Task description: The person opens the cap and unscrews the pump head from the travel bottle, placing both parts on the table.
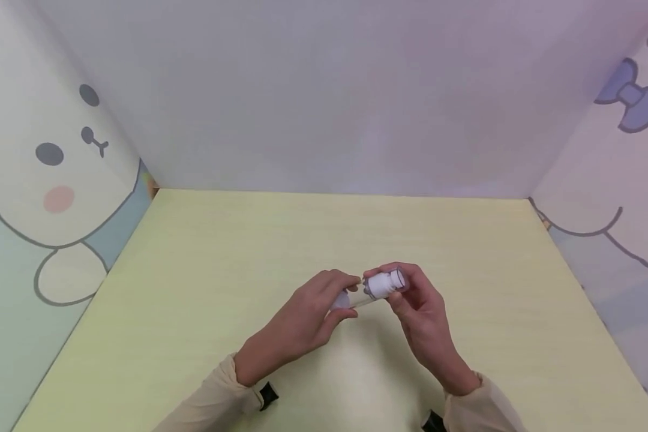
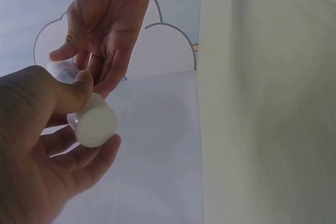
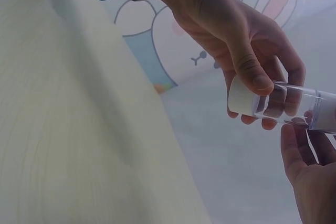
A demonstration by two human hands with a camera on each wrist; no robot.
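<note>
A slim see-through bottle [image 1: 360, 297] with a white base [image 2: 97, 127] and a white collar [image 1: 379, 285] is held tilted in the air between both hands. My left hand [image 1: 308, 309] grips the base end, its thumb and fingers curled around the white base and lower barrel. At the other end, my right hand [image 1: 426, 318] holds the collar end between thumb and fingers. A clear sleeve or cap surrounds the white neck there. In the right wrist view the clear barrel [image 3: 291, 106] looks hollow, with left-hand fingers showing through it.
Below the hands lies a pale yellow table [image 1: 221, 252]. A plain light wall [image 1: 324, 102] rises behind it, and side panels with cartoon animals [image 1: 59, 156] flank it. Black wrist-camera pieces [image 1: 269, 396] stick out by the sleeves.
</note>
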